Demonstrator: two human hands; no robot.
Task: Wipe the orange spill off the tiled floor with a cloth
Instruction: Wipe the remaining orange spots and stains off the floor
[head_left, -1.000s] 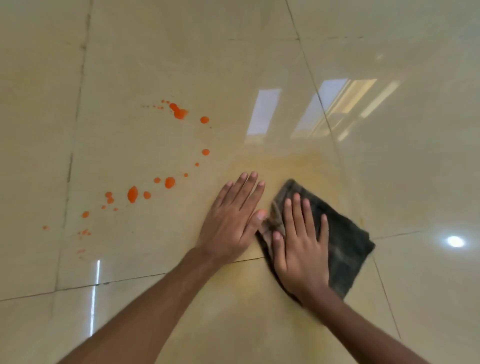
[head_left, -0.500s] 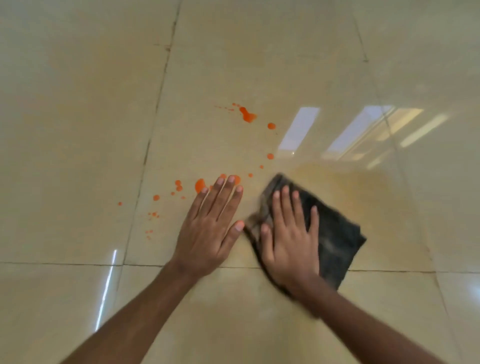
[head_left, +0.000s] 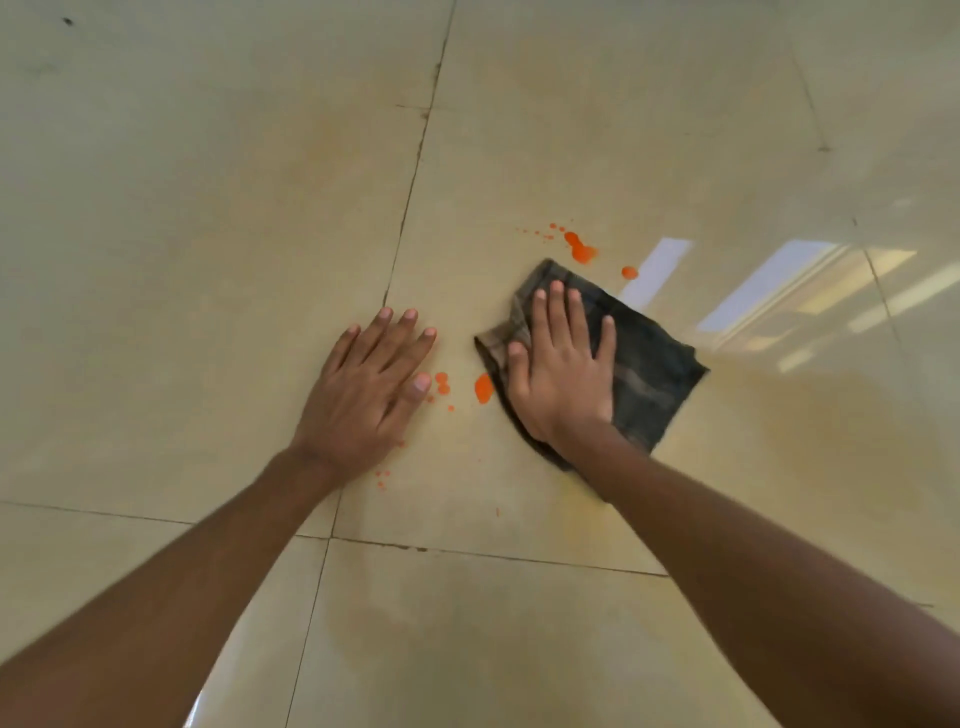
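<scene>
Finds the right hand pressed palm-down on a dark, folded cloth, with fingers straight and slightly spread, gripping nothing, and the thumb along the cloth's left edge. Places the cloth flat on the tiled floor, right of centre, on the same tile as the orange spill. Records the left hand flat on the bare floor beside it, with fingers likewise extended and open, holding nothing, and clear of the cloth. Logs the spill as scattered drops, not one pool: a large drop touching or just beside the cloth's lower left edge, cannot tell which; smaller drops between the two hands, close by the left thumb tip; a few specks near the left wrist; a larger blot with a trail of fine dots just beyond the cloth's far corner; one round drop just right of that blot. Notes a faint yellowish film on the tile to the right of the cloth and below it. Notes dark grout lines, one running away from near the left fingertips, another crossing beneath both forearms. Notes bright window-like reflections on the glossy tile at the right.
</scene>
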